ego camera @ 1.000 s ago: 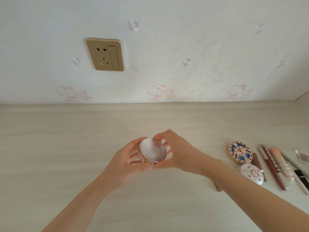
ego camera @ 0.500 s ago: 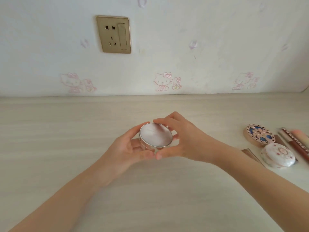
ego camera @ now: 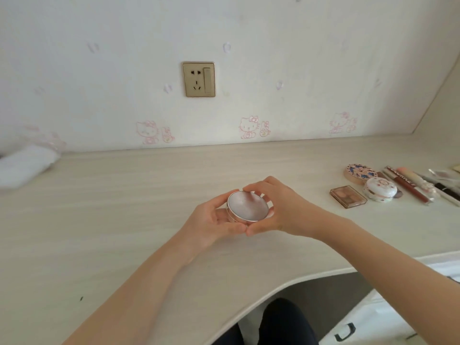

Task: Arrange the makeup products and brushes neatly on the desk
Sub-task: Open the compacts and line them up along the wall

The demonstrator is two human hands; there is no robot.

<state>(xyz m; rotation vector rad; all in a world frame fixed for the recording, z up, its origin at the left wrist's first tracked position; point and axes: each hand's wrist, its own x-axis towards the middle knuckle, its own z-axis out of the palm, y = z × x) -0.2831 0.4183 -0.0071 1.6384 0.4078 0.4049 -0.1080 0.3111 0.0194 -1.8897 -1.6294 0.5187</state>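
- Holding the round silver-rimmed compact with the matte pink lid (ego camera: 247, 206) between both hands, I have it low over the pale wood-grain tabletop (ego camera: 112, 220), near the middle and well apart from the row of products on the right. I cannot tell whether its base touches the surface.
- My left grip (ego camera: 211, 220) cups the compact from the side, fingers curled beneath it. My right grip (ego camera: 281, 210) clasps the opposite rim between fingertips and thumb.
- To do this step well, I judge I should carry it level toward the brown rectangular eyeshadow palette (ego camera: 348, 196) and the white floral domed compact (ego camera: 379, 189), then set it beside them without nudging either.
- I would release only once the base sits flat.
- Both forearms reach in from below, wrists angled inward, thumbs nearly meeting at the near edge.
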